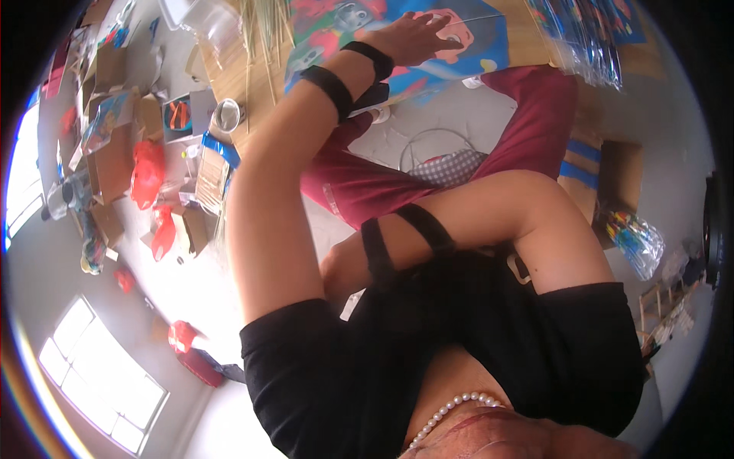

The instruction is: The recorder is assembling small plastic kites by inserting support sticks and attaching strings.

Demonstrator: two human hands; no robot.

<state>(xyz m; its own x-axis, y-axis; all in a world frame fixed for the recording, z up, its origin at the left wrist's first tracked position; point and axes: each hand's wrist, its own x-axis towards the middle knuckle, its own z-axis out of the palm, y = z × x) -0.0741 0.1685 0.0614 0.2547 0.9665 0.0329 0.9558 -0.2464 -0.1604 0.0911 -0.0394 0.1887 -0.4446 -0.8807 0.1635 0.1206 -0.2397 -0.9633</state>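
My left hand reaches over a brightly painted sheet on the table, its fingers stretched and apart. Close to its fingertips lies a thin pale stick or line; I cannot make out whether the fingers touch it. Across my body my right forearm is folded, and my right hand is tucked against my left upper arm, which hides its fingers. Dark straps circle my left wrist and forearm, and similar ones are on my right.
Long straw-coloured sticks lie on the wooden table, left of the sheet. Clear-wrapped colourful items lie on its right. A clear jar stands at the table's left edge. Cardboard boxes and red bags are on the floor around me.
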